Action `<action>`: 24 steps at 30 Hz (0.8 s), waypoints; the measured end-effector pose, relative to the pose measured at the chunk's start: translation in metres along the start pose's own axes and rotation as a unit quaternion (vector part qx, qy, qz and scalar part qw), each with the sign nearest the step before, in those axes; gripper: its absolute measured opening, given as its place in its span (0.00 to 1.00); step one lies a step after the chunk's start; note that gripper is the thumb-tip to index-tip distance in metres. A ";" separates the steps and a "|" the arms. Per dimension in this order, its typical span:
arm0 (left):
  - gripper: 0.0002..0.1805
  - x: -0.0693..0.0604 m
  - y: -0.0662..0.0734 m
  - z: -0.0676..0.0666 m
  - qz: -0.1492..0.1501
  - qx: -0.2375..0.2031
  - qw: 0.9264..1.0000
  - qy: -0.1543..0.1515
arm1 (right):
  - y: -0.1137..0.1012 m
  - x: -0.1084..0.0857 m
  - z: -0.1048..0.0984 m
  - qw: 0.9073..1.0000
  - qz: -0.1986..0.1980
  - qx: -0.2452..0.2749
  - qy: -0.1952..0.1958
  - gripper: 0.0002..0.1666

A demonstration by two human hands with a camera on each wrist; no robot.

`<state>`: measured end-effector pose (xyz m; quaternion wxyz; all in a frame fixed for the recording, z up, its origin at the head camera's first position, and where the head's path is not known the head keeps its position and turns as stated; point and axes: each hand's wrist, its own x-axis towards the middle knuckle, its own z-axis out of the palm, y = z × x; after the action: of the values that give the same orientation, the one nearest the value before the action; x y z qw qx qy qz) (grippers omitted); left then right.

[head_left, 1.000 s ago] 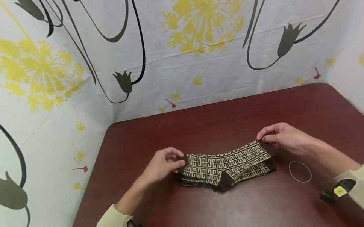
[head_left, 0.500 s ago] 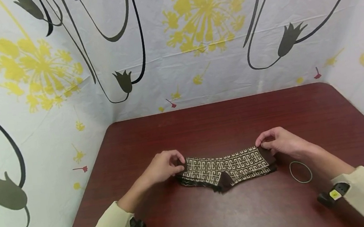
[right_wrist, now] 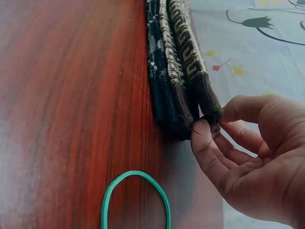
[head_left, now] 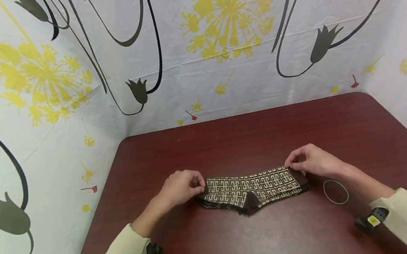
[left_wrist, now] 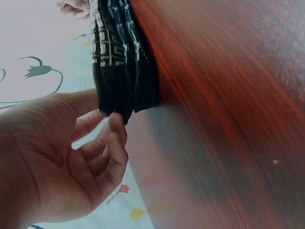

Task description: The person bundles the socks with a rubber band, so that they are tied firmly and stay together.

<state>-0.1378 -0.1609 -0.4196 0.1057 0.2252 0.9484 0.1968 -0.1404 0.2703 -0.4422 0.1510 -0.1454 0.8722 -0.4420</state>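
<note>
Fingers of left hand point(head_left: 180, 188), thumb against them, pinched dark left end of brown-and-cream, geometric-patterned knit sock point(head_left: 248, 182). Sock stretched between hands, atop black patterned knit layer point(right_wrist: 153, 52), on glossy red-brown wooden table point(head_left: 218, 248). Right hand point(head_left: 315, 161) clamped sock's upper right corner, thumb to finger. Farther right, thin green loop point(right_wrist: 136, 172) lay apart. Risk: uneven pull could skew layers; weak pinch could drop edge. No container showed.
</note>
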 end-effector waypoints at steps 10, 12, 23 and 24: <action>0.10 0.001 -0.001 0.000 0.019 0.047 0.999 -0.018 | -0.002 -0.003 0.007 0.993 -0.062 -0.099 0.034 0.08; 0.11 0.001 -0.001 0.001 0.024 0.055 0.998 -0.018 | -0.003 -0.003 0.010 0.988 -0.077 -0.126 0.045 0.09; 0.23 0.008 0.003 0.002 0.014 0.032 0.998 -0.060 | -0.013 -0.005 0.012 0.970 -0.075 -0.229 0.033 0.16; 0.23 0.009 0.004 0.002 0.011 0.035 0.997 -0.068 | -0.014 -0.005 0.013 0.969 -0.073 -0.235 0.028 0.16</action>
<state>-0.1433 -0.1530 -0.4210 0.1595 0.2516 0.9430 0.1485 -0.1294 0.2543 -0.4374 0.0550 -0.2278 0.9425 -0.2381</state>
